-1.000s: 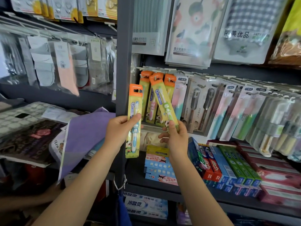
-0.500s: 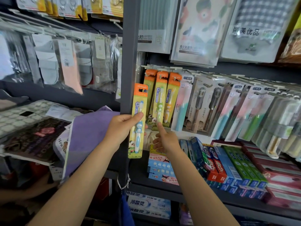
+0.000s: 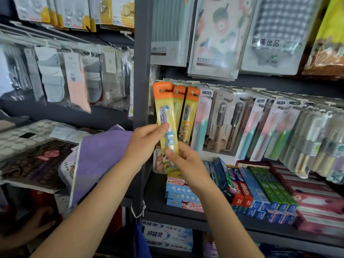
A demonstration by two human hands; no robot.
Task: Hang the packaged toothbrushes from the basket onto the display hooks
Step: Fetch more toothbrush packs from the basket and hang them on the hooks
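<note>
At left end of hook row, left hand (image 3: 143,140) and right hand (image 3: 183,161) both pinch yellow toothbrush pack (image 3: 166,125); keep pack upright, line orange header slot with hook.

Upright: a dark grey metal post (image 3: 142,71) runs down the frame's middle before me.
Shelves: dark grey shelf boards (image 3: 242,222) cross the lower right.
Back panel: dark wall (image 3: 260,83) behind my right-hand racks.
Light: soft, even daylight.
</note>
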